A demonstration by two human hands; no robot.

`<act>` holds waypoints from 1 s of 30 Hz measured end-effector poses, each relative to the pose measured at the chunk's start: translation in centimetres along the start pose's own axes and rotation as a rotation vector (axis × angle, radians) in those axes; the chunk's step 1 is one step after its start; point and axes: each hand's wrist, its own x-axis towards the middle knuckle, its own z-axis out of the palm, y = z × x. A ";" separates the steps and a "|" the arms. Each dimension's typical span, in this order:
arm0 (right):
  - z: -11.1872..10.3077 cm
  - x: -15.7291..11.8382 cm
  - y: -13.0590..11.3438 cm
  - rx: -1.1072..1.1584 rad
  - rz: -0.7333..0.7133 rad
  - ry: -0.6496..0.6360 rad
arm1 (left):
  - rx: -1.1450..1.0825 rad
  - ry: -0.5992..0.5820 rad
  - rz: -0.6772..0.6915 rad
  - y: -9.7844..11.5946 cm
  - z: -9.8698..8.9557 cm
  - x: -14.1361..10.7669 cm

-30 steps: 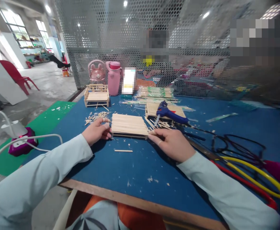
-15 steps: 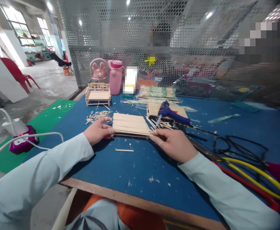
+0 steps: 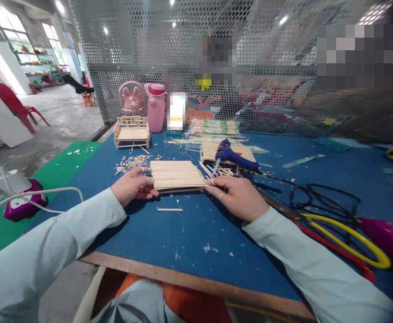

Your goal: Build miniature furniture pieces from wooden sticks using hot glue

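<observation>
A panel of pale wooden sticks [image 3: 176, 174] laid side by side is held between both hands, close above the blue tabletop. My left hand [image 3: 134, 185] grips its left edge with thumb and fingers. At the near right corner, my right hand [image 3: 238, 195] pinches the panel. One loose stick [image 3: 170, 209] lies on the table in front of it. Just behind and to the right, a blue glue gun [image 3: 237, 157] rests on a second stick panel [image 3: 210, 150]. Cut stick pieces [image 3: 132, 163] are scattered behind my left hand.
A small stick-built bench [image 3: 132, 133] stands at the back left, before a pink bottle [image 3: 156, 110]. Bagged sticks [image 3: 213, 127] lie along the mesh screen [image 3: 132, 49]. Yellow-and-red-handled scissors [image 3: 347, 237] and black cable [image 3: 331, 197] are on the right. A purple power strip [image 3: 24, 202] sits left.
The whole view has shifted slightly, so things appear further left. Both hands keep hold of the stick panel, whose near edge looks slightly more raised or tilted.
</observation>
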 end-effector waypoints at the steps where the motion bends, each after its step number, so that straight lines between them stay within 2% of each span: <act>1: 0.0 0.0 0.0 -0.002 -0.006 -0.003 | -0.021 0.006 -0.011 0.1 0.1 -0.1; 8: 0.0 0.2 0.2 -0.012 -0.017 -0.017 | -0.122 0.016 0.031 0.7 0.7 -1.1; 19: 0.2 0.3 0.5 -0.005 -0.028 -0.009 | -0.139 -0.111 0.139 0.6 0.3 -1.4; 23: 0.0 0.2 0.2 0.015 -0.043 0.018 | -0.141 -0.075 0.132 0.6 0.4 -1.2; 27: -0.8 0.0 -0.6 0.118 0.077 0.084 | -0.103 0.045 0.115 0.2 0.2 -0.5; 30: -1.3 -0.1 -1.6 0.520 0.310 0.024 | -0.064 0.083 0.080 -0.1 0.0 -0.2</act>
